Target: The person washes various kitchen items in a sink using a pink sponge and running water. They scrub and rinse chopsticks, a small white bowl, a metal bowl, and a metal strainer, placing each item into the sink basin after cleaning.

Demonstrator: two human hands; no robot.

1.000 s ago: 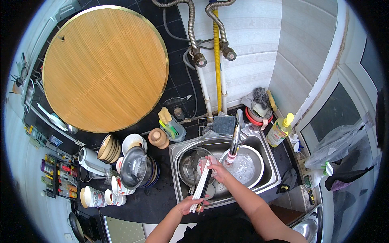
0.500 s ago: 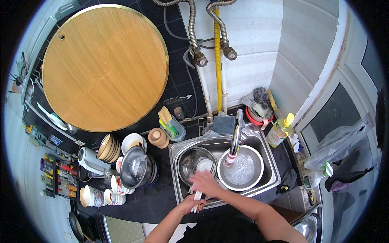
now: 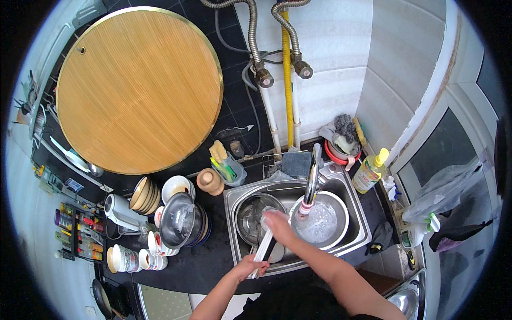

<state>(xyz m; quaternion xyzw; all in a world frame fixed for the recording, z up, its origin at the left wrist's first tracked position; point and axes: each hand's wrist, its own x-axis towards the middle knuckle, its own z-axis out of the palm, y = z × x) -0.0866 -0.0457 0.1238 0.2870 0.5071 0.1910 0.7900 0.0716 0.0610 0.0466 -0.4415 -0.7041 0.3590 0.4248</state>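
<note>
Over the front left of the sink, my left hand is wrapped round the lower end of a bundle of long white chopsticks. My right hand is closed about their upper end, its fingers slightly blurred. Behind the hands a clear glass bowl sits in the left part of the sink, partly hidden. Just right of my right hand stands a white-rimmed basin of foamy water, under the faucet. A pale rounded utensil shows beneath my right wrist.
The steel sink has a wire rack with a sponge behind it. Stacked bowls, a metal bowl and cups crowd the counter at left. A yellow-capped soap bottle stands right. A round wooden board leans behind.
My right hand has gone from spread and blurred over the bundle to closed round its upper end, slightly right and farther away. The chopsticks show more length; my left hand keeps its hold.
</note>
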